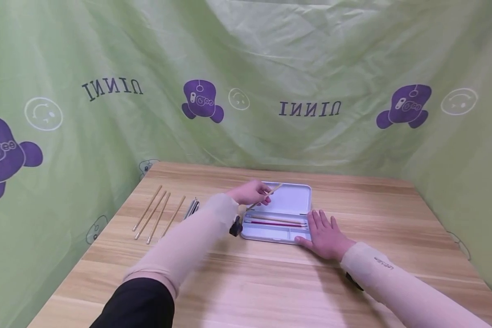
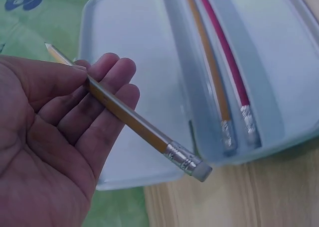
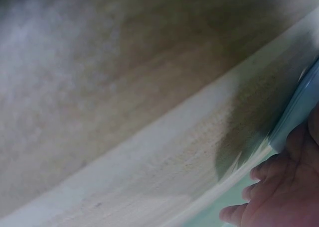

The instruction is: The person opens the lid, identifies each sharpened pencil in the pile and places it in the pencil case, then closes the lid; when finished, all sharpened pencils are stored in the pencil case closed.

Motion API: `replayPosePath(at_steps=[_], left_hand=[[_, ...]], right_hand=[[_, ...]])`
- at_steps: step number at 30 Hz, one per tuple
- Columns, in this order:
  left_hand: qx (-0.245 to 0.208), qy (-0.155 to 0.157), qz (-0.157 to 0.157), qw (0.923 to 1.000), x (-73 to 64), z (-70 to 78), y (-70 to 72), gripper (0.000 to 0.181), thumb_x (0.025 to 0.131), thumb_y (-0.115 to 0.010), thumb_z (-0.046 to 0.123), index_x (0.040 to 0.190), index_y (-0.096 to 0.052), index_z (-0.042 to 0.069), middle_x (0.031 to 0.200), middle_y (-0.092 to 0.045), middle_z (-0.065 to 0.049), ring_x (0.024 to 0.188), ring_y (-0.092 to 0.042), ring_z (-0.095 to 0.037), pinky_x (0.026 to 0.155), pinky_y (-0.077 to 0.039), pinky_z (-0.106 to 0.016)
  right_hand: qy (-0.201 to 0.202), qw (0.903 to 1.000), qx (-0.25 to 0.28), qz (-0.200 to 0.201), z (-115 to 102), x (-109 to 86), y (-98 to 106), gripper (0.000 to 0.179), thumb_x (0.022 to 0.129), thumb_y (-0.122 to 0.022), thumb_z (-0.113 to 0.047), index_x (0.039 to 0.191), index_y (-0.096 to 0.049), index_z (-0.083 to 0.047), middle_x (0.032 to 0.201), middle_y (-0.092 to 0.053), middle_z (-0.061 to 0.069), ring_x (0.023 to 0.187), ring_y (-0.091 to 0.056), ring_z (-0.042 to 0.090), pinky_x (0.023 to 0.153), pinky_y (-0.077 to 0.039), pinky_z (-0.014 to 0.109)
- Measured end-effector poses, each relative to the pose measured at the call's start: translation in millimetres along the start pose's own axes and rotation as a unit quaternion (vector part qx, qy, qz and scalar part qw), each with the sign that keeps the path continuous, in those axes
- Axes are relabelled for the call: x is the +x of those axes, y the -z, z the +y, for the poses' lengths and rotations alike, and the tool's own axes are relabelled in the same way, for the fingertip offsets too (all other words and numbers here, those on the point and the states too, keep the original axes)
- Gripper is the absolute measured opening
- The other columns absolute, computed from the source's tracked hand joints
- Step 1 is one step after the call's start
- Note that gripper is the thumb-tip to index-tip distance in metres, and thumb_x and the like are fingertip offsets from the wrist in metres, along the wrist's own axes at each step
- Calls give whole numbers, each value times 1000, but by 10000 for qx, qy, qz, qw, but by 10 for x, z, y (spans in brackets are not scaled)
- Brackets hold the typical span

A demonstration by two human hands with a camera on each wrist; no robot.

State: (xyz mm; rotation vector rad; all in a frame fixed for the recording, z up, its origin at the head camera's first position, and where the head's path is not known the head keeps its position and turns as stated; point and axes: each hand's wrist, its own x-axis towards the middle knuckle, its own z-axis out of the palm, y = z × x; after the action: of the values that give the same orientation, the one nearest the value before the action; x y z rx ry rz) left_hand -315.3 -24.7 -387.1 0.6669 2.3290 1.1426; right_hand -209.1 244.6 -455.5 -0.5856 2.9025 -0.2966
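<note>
My left hand (image 1: 252, 193) pinches a yellow pencil (image 2: 134, 123) between thumb and fingers, above the open pencil case (image 1: 266, 235). The pencil's eraser end, with a silver ferrule, points down to the right in the left wrist view; its sharpened tip points up left. Inside the case's long compartment lie a yellow pencil (image 2: 212, 67) and a red pencil (image 2: 230, 57), side by side. My right hand (image 1: 325, 235) rests with straight, spread fingers at the case's right edge. In the right wrist view that hand (image 3: 286, 187) shows only in the lower right corner.
Several yellow pencils (image 1: 158, 218) lie in a loose row at the table's left. Beside them, a few dark and silver pens (image 1: 192, 207) are partly hidden behind my left forearm. The case's lid (image 1: 295, 196) stands open at the back. Green printed cloth (image 1: 246, 141) surrounds the wooden table (image 1: 262, 287).
</note>
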Motion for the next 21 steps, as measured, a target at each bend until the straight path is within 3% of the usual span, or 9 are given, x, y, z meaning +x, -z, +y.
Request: replayPosePath(at_steps=[4, 8, 15, 21], left_hand=[[556, -229, -48, 9982, 93, 0, -120, 31, 99, -57, -7, 128, -64, -11, 98, -75, -14, 89, -71, -19, 71, -53, -22], [929, -374, -166, 9948, 156, -2, -217, 31, 96, -62, -9, 127, -66, -10, 95, -76, -11, 86, -70, -15, 72, -53, -20], [1700, -778, -422, 9815, 278, -94, -335, 24, 94, -68, -2, 117, -75, -2, 91, -77, -4, 81, -66, -6, 76, -51, -18], [1993, -858, -502, 9749, 327, -180, -408, 23, 94, -68, 1, 116, -76, 1, 93, -77, -3, 83, -67, -7, 80, -52, -21]], right_hand=[[-26, 10000, -71, 5, 1, 4, -7, 107, 101, -35, -73, 153, -20, 19, 159, -19, 42, 148, -11, 59, 117, -7, 74], [-11, 10000, 2, 20, -18, -9, 8, 104, 102, -39, -69, 153, -21, 20, 159, -19, 42, 148, -12, 59, 116, -8, 74], [-26, 9999, -126, 86, 21, 23, -53, 101, 103, -43, -65, 153, -20, 19, 159, -20, 41, 148, -13, 58, 117, -9, 74], [41, 9991, -245, 336, 76, 53, -128, 95, 104, -49, -58, 152, -24, 20, 158, -24, 41, 147, -16, 59, 115, -13, 75]])
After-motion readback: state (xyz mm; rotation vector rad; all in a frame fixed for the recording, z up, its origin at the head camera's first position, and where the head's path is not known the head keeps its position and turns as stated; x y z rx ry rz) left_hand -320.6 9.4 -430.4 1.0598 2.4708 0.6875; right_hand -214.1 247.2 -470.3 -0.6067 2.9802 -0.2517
